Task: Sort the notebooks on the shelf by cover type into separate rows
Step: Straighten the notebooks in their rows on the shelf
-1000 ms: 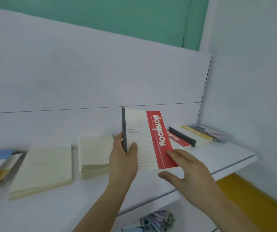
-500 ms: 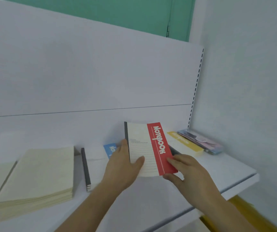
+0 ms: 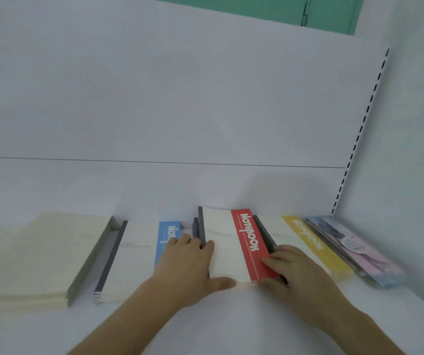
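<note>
Setting the red-striped notebook (image 3: 234, 247) down onto the white shelf (image 3: 231, 324), the person holds it from both sides: the left hand (image 3: 187, 267) grips its dark spine edge, thumb hooked along the near edge, while the right hand (image 3: 298, 275) pinches the near right corner at the red band. It lies between the blue-striped notebook (image 3: 139, 252) on the left and the yellow-striped notebook (image 3: 305, 244) on the right, seemingly atop another with a dark spine. Releasing unevenly could leave it skewed over a neighbour's edge, or a sideways nudge could shove the yellow one into the pastel stack (image 3: 354, 249) at far right.
</note>
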A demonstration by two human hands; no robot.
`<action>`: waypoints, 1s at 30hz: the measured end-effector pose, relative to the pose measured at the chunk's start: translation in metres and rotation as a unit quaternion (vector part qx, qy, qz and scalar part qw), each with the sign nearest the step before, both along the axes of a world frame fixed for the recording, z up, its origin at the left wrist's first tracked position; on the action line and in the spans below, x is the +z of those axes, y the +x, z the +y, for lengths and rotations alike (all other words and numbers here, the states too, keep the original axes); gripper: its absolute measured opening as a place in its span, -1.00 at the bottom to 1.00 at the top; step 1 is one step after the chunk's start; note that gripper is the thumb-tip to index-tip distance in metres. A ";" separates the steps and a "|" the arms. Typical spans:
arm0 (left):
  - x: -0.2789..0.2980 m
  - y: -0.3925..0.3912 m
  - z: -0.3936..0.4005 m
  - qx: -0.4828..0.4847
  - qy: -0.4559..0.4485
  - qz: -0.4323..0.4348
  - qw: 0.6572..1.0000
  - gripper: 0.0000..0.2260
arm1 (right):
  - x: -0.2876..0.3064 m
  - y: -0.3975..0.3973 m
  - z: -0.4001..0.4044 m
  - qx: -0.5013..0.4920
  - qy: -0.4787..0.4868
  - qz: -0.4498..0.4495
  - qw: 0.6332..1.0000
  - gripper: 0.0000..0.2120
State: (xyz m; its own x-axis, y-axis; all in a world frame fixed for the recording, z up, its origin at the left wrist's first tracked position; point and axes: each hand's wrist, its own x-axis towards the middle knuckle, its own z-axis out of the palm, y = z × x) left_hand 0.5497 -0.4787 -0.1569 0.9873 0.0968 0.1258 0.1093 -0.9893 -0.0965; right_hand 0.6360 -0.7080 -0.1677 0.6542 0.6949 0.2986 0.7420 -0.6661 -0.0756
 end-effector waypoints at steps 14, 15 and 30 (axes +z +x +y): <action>0.013 -0.009 -0.020 0.105 -0.039 0.040 0.993 -0.47 | -0.002 0.028 0.000 0.115 -0.067 -0.047 0.990 -0.55; 0.015 -0.007 -0.020 0.104 -0.038 0.046 0.993 -0.46 | 0.001 0.030 0.000 0.114 -0.080 -0.043 0.989 -0.55; 0.028 -0.001 -0.020 0.097 -0.110 0.130 0.981 -0.27 | 0.027 0.055 0.012 0.130 -0.147 0.062 0.979 -0.54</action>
State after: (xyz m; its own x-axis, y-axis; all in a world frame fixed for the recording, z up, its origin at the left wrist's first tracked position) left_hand 0.5491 -0.4989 -0.1293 0.9437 0.2819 -0.1730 0.2969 -0.9525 0.0676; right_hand 0.6906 -0.6960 -0.1409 0.4623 0.8867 -0.0095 0.8867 -0.4623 -0.0087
